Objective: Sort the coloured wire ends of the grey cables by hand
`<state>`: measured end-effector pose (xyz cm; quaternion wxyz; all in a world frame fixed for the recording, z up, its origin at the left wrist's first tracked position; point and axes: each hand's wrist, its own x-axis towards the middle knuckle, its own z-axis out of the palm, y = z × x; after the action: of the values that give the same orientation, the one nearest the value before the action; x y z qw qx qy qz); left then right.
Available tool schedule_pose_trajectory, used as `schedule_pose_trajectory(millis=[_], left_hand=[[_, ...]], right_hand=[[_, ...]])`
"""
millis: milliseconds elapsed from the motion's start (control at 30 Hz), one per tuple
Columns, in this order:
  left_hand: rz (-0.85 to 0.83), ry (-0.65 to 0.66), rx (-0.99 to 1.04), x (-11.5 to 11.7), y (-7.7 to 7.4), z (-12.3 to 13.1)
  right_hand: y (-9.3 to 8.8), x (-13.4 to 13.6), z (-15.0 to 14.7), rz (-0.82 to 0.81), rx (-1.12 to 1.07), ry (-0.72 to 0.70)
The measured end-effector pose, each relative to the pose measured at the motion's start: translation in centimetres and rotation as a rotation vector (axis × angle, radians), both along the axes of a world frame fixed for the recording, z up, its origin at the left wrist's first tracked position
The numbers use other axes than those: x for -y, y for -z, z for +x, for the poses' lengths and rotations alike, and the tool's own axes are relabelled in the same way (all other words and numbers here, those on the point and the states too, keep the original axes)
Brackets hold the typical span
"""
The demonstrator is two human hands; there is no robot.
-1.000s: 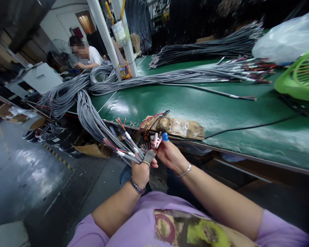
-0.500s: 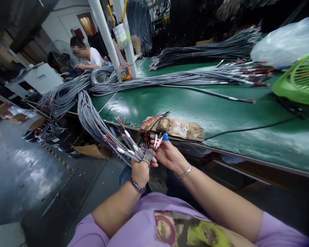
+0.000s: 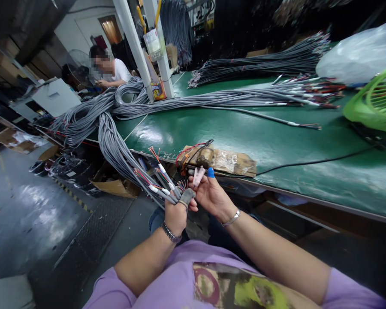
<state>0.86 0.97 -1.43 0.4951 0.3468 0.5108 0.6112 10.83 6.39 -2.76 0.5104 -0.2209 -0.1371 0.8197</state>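
My left hand [image 3: 176,212], its thumb under a grey cover, is closed around the ends of several grey cables [image 3: 161,195]. Thin coloured wires [image 3: 182,185] stick out of the cable ends beside that thumb. Close by on the right, my right hand [image 3: 210,195] holds a pale pink clip [image 3: 198,176] in its fingers. The thumb of this hand wears a blue finger cover [image 3: 210,172] and stands apart from the clip. Just beyond my hands, a wooden block [image 3: 225,161] with black and red leads lies at the bench edge.
Grey cables [image 3: 180,102] run along the green bench [image 3: 244,133] to stripped ends at right. Behind lies a dark cable bundle [image 3: 254,64]. A green basket [image 3: 373,103] and white plastic bag [image 3: 357,56] are at right. Another person [image 3: 117,73] sits at the far left.
The pink clip has turned in my right hand, and the right thumb has lifted away from it. My left hand keeps its hold on the cables.
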Motion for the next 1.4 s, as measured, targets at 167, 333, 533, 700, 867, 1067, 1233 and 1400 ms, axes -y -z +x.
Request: schedule_pose_trajectory(millis=[167,333,533,700,867,1067,1233,1400], left_hand=[[-0.015,0.038,0.02,0.6,0.5,-0.9],[-0.045,0.185,0.066,1.2,1.0,-2.3],[-0.099,0.212,0.055,1.5,1.5,-4.3],[-0.085,0.278,-0.06,2.2,1.9,-5.2],[-0.039,0.47,-0.268,3.5,1.6,-4.8],[0.091,0.408,-0.486,4.7,1.2,-4.7],[0.094,0.443,-0.394,6.0,0.1,-5.2],[0.119,0.201,-0.092,6.8,0.1,-6.9]], right_hand=[[0.7,0.4,1.0,0.019,0.021,-0.046],[2.2,1.2,2.0,-0.003,0.089,-0.075],[3.0,2.3,2.8,0.063,0.25,-0.059],[2.2,3.7,2.2,0.22,0.483,-0.087],[-0.4,5.7,1.8,0.568,0.684,-0.143],[-2.8,7.1,2.5,0.797,0.808,-0.161],[-0.9,8.1,2.8,0.708,0.784,-0.132],[0.3,8.0,4.0,0.576,0.678,-0.075]])
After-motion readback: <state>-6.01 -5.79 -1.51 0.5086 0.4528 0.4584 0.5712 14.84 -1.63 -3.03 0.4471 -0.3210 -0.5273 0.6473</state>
